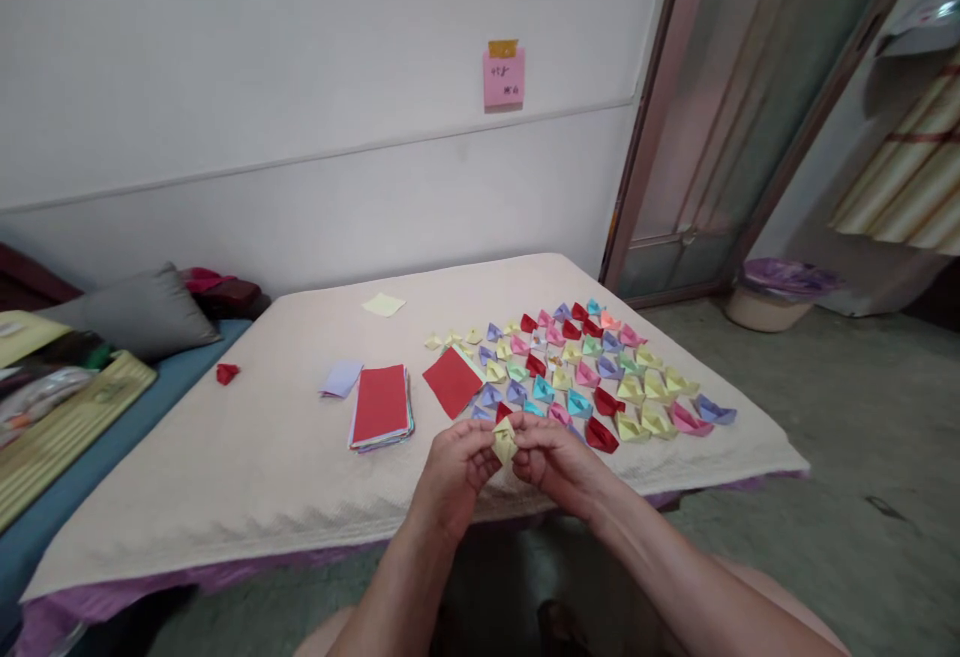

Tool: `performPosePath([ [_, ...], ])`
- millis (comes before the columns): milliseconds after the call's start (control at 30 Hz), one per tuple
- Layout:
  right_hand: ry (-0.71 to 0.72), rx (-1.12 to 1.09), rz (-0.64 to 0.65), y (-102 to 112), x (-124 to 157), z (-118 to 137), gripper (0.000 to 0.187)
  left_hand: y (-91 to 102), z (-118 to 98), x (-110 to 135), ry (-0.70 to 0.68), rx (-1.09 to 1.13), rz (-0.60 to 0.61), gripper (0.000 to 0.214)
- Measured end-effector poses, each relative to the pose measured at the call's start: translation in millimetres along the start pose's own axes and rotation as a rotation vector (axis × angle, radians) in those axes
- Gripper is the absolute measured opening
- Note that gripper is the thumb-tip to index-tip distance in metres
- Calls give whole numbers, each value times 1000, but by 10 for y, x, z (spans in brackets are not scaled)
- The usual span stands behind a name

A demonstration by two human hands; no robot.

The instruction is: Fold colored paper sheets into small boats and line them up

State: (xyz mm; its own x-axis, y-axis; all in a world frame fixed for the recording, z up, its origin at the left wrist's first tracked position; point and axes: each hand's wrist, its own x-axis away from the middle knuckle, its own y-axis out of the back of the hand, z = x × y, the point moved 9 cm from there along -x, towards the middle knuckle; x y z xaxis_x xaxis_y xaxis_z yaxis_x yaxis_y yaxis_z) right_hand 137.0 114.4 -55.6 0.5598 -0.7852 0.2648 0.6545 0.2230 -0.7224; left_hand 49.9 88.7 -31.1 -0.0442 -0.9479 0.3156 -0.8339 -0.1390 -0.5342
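Observation:
A small folded piece of yellow paper (505, 443) is pinched between my two hands, just above the near edge of the table. My left hand (459, 467) grips its left side with thumb and fingers, and my right hand (553, 459) grips its right side. Beyond and to the right of my hands stand several rows of folded paper boats, among them a red boat (601, 435) and a pink boat (690, 419). A loose red sheet (453, 381) lies over a pale one behind my left hand. Left of that is a stack of coloured paper (381, 405) with red on top.
The table (247, 457) has a cream cloth. On it lie a lavender sheet (342, 378), a pale yellow sheet (384, 305) and a crumpled red paper (226, 373). A grey cushion (142, 312) sits at left; a lined bin (776, 297) stands on the floor at right.

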Motion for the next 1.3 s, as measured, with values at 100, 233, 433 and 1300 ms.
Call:
performPosePath([
  [100, 5, 17, 26, -34, 15, 10, 18, 24, 16, 7, 26, 26, 13, 11],
  [233, 11, 60, 25, -43, 21, 12, 20, 47, 57, 25, 64, 24, 9, 9],
  [433, 56, 110, 11, -32, 12, 37, 16, -52, 42, 87, 30, 35, 39, 12],
  [1300, 104, 234, 31, -148, 65, 128, 34, -7, 106, -2, -64, 83, -12, 13],
])
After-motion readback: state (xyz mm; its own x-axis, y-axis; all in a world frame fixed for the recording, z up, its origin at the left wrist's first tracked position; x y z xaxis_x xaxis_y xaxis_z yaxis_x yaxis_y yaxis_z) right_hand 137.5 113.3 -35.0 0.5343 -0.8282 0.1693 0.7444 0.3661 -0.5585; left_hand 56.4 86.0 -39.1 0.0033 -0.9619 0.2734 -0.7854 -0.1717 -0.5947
